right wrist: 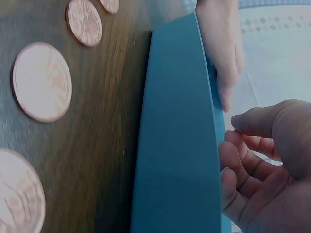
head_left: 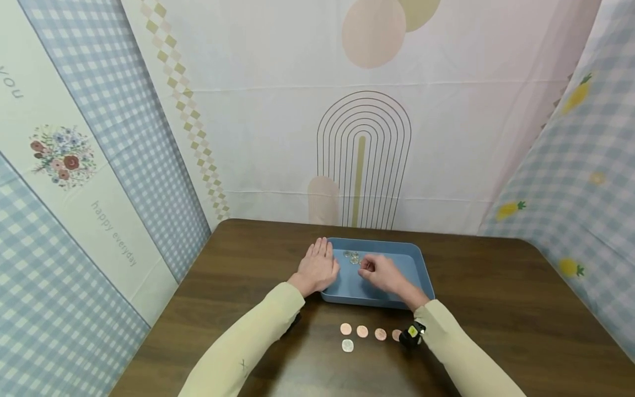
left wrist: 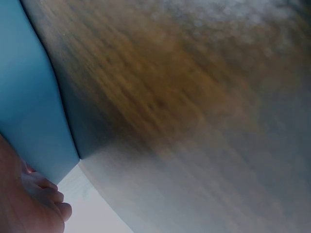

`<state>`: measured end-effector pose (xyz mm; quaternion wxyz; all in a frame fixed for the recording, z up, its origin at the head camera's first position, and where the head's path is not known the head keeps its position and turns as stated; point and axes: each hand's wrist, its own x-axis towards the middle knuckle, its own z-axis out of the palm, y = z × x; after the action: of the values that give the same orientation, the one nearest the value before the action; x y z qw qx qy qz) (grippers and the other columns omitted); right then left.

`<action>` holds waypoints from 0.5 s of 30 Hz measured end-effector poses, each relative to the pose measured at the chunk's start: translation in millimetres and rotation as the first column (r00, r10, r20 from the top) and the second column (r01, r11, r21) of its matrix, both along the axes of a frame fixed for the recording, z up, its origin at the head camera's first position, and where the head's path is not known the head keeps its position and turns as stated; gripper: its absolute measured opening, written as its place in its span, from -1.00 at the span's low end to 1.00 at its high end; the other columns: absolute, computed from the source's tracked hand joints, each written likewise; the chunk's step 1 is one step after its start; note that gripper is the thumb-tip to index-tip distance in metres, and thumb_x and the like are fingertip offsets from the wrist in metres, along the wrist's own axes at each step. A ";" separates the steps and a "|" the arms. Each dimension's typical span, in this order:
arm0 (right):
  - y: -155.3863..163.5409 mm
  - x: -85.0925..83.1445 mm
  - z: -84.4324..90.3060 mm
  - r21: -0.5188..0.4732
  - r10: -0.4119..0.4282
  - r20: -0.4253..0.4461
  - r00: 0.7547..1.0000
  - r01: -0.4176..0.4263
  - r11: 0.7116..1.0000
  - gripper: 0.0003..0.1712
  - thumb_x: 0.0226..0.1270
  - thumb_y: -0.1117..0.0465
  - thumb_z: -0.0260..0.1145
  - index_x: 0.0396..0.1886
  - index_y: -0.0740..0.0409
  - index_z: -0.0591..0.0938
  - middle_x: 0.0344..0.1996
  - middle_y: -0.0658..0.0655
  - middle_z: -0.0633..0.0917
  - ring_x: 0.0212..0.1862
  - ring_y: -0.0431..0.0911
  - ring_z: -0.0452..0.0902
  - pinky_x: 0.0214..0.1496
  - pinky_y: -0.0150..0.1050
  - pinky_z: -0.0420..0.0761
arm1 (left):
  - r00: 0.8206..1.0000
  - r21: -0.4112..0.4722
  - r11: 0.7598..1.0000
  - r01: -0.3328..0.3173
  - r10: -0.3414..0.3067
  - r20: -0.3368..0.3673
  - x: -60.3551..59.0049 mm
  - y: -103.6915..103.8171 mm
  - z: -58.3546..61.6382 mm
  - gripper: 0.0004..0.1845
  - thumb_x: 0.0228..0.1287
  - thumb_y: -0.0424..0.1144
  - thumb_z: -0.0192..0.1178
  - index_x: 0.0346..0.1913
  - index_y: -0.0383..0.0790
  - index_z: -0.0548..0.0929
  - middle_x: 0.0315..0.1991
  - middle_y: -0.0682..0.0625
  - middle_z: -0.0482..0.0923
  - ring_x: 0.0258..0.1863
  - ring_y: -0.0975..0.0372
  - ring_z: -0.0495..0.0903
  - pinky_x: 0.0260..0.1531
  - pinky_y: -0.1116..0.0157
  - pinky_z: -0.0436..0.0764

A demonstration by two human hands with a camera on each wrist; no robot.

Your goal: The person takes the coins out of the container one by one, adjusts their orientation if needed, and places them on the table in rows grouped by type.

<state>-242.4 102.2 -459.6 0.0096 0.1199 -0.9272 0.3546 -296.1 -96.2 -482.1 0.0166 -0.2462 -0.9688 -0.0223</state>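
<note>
My left hand [head_left: 318,267] lies with straight fingers over the left rim of a blue tray [head_left: 347,288]; in the left wrist view only part of this hand [left wrist: 29,204] shows beside the tray wall. Over the tray's inside, my right hand [head_left: 382,274] has its fingers curled. Thumb and index fingertips meet in the right wrist view, where the right hand [right wrist: 277,155] pinches what looks like a coin, with just a thin bright edge [right wrist: 235,129] showing. Several silvery coins [head_left: 354,258] lie inside the tray near its back left, just left of the right fingertips.
In front of the tray, a row of several copper-coloured coins [head_left: 362,331] lies on the brown wooden table [head_left: 248,264]. The rightmost is partly hidden by the right wrist's black camera [head_left: 412,334]. Below the leftmost lies one silvery coin [head_left: 348,345]. Printed cloths hang around the table.
</note>
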 end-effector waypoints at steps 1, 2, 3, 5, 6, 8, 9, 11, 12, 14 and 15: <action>1.5 -2.1 -1.0 0.004 -0.002 0.007 1.000 0.002 1.000 -0.88 0.26 0.28 0.33 -0.46 0.15 0.59 -0.58 0.02 0.58 -0.59 -0.19 0.43 -0.54 -0.32 0.45 | 1.000 -0.002 1.000 -0.002 0.002 0.003 0.1 0.2 0.1 -0.33 0.54 0.01 -0.39 0.52 -0.37 0.08 0.56 -0.25 -0.01 0.58 -0.01 -0.07 0.55 0.07 0.02; 3.1 -4.2 -1.8 0.007 -0.005 0.018 1.000 0.005 1.000 -0.89 0.27 0.28 0.33 -0.45 0.15 0.60 -0.57 0.03 0.58 -0.60 -0.19 0.44 -0.54 -0.31 0.46 | 1.000 -0.003 1.000 -0.003 0.003 0.005 -0.2 0.4 0.0 -0.33 0.54 0.01 -0.40 0.52 -0.37 0.08 0.56 -0.25 -0.02 0.58 -0.01 -0.06 0.55 0.07 0.02; 4.4 -6.3 -2.5 0.012 -0.011 0.032 0.999 0.011 1.000 -0.89 0.28 0.27 0.33 -0.45 0.15 0.60 -0.57 0.03 0.58 -0.61 -0.18 0.45 -0.54 -0.31 0.47 | 1.000 -0.005 1.000 -0.004 0.004 0.005 -0.5 0.7 -0.1 -0.33 0.54 0.01 -0.40 0.52 -0.37 0.08 0.56 -0.25 -0.02 0.58 -0.01 -0.06 0.55 0.07 0.02; 7.4 -10.0 -3.2 0.021 -0.008 0.051 0.999 0.007 1.000 -0.89 0.29 0.27 0.32 -0.43 0.15 0.60 -0.56 0.05 0.59 -0.61 -0.18 0.46 -0.54 -0.29 0.49 | 1.000 -0.005 1.000 -0.006 0.006 0.004 -1.1 0.9 -0.4 -0.33 0.54 0.01 -0.40 0.52 -0.37 0.08 0.56 -0.26 -0.02 0.58 -0.02 -0.06 0.55 0.08 0.02; 8.9 -11.8 -3.4 0.024 -0.005 0.058 0.998 0.003 1.000 -0.89 0.30 0.26 0.31 -0.42 0.16 0.60 -0.56 0.06 0.59 -0.62 -0.17 0.47 -0.54 -0.29 0.50 | 1.000 -0.004 1.000 -0.007 0.007 0.001 -1.9 1.2 -1.0 -0.32 0.54 0.00 -0.39 0.52 -0.38 0.08 0.56 -0.26 -0.01 0.58 -0.02 -0.06 0.55 0.08 0.02; 11.7 -15.8 -4.4 0.027 -0.008 0.074 0.997 0.006 1.000 -0.90 0.31 0.27 0.30 -0.40 0.17 0.61 -0.55 0.07 0.59 -0.62 -0.16 0.48 -0.55 -0.29 0.50 | 1.000 0.000 1.000 -0.007 0.007 -0.003 -3.2 2.0 -1.7 -0.32 0.53 0.00 -0.39 0.52 -0.38 0.09 0.56 -0.26 -0.01 0.58 -0.02 -0.05 0.55 0.08 0.02; 13.0 -17.6 -5.2 0.026 -0.009 0.078 0.997 0.007 1.000 -0.91 0.32 0.27 0.30 -0.40 0.17 0.61 -0.55 0.07 0.59 -0.62 -0.16 0.48 -0.55 -0.29 0.51 | 1.000 0.002 1.000 -0.008 0.008 -0.005 -3.6 2.3 -2.1 -0.32 0.53 0.00 -0.38 0.52 -0.38 0.09 0.56 -0.26 -0.01 0.58 -0.02 -0.06 0.55 0.08 0.02; 15.9 -21.2 -8.0 0.031 -0.016 0.084 0.996 0.014 0.999 -0.92 0.32 0.27 0.29 -0.37 0.18 0.61 -0.53 0.08 0.60 -0.61 -0.16 0.49 -0.55 -0.29 0.52 | 1.000 0.003 1.000 -0.009 0.010 -0.005 -4.8 3.2 -2.8 -0.32 0.53 0.01 -0.38 0.52 -0.38 0.09 0.56 -0.26 -0.01 0.58 -0.01 -0.07 0.55 0.09 0.01; 17.2 -23.1 -9.9 0.033 -0.023 0.088 0.996 0.021 0.999 -0.93 0.32 0.27 0.28 -0.35 0.19 0.61 -0.52 0.08 0.60 -0.60 -0.16 0.50 -0.56 -0.30 0.53 | 1.000 0.004 1.000 -0.010 0.010 -0.002 -5.1 3.6 -3.0 -0.32 0.53 0.00 -0.39 0.52 -0.37 0.09 0.56 -0.25 -0.02 0.59 0.00 -0.07 0.55 0.09 0.00; 19.4 -26.3 -14.1 0.032 -0.042 0.099 0.994 0.039 0.999 -0.94 0.32 0.28 0.28 -0.32 0.20 0.61 -0.50 0.09 0.60 -0.60 -0.16 0.50 -0.55 -0.30 0.54 | 1.000 0.005 1.000 -0.011 0.011 0.003 -5.2 4.3 -3.0 -0.32 0.53 0.00 -0.39 0.52 -0.37 0.07 0.57 -0.25 -0.03 0.59 0.00 -0.08 0.56 0.09 -0.01; 20.5 -27.9 -16.1 0.031 -0.051 0.103 0.993 0.048 0.998 -0.94 0.32 0.28 0.27 -0.31 0.20 0.61 -0.49 0.10 0.60 -0.59 -0.17 0.50 -0.55 -0.31 0.54 | 1.000 0.005 1.000 -0.011 0.011 0.005 -5.3 4.7 -3.1 -0.32 0.53 0.00 -0.39 0.52 -0.37 0.07 0.57 -0.25 -0.03 0.59 0.00 -0.09 0.56 0.09 -0.02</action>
<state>-270.3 122.7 -475.7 -0.0314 0.0782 -0.9341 0.3469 -301.4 -91.5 -485.2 0.0149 -0.2405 -0.9702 -0.0251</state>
